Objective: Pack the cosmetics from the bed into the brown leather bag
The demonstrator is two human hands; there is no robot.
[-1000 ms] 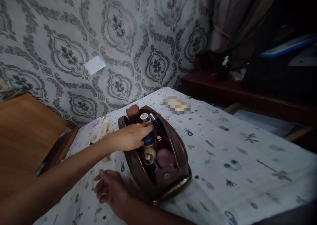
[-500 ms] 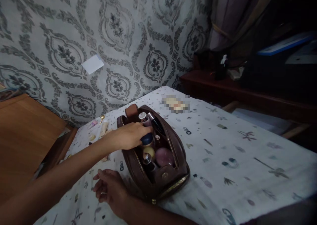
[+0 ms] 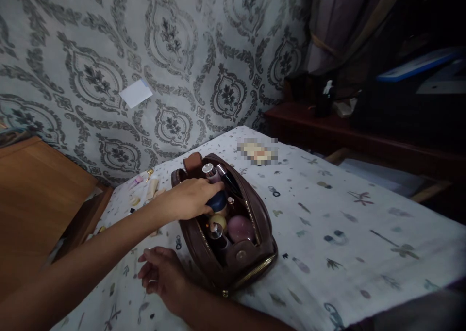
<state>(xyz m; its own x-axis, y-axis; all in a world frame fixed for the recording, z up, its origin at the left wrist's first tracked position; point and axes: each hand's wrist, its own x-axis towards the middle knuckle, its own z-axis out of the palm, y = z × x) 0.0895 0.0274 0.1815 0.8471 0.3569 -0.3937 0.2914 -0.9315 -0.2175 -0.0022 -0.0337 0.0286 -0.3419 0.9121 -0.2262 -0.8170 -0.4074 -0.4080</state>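
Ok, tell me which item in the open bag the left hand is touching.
The rounded dark blue item: the left hand is on it, while the pink item and the yellowish item lie clear of that hand.

No readable text, labels, brands, numbers or signs

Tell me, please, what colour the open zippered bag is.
The open zippered bag is dark brown, shown best in the head view.

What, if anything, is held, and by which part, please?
The left hand touches the navy item; whether it grips is unclear. The right hand holds nothing visible.
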